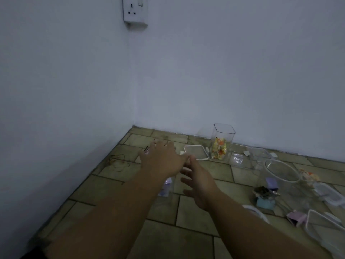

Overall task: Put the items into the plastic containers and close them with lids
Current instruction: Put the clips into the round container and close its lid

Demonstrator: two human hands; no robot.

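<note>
Item 1 – my left hand (162,158): palm down, fingers straight and spread wide, gripping nothing. It hangs over the floor near the corner; motion blur hides whether the fingertips touch anything.

Item 2 – my right hand (199,185): just beside the left, fingers loose and parted, empty, thumb tip almost meeting the left hand's edge.

Item 3 – small clear plastic container with lilac contents (166,186): below my left wrist, between the two hands; contact cannot be told.

Item 4 – flat square lid, clear with a white rim (196,151): lying on the tiles just beyond my right fingertips.

Item 5 – tall clear square container (223,136): upright, uncovered, its bottom part filled with orange, yellow and white pieces, beside the lid on its right.

Item 6 – wide round clear container (282,171): open, well to the right of my right hand.

Item 7 – binder clips, black (262,190), pale blue (265,203) and lilac (296,219): loose by the round container.

Item 8 – beige tiled floor (196,228): matt, dark joints.
</note>
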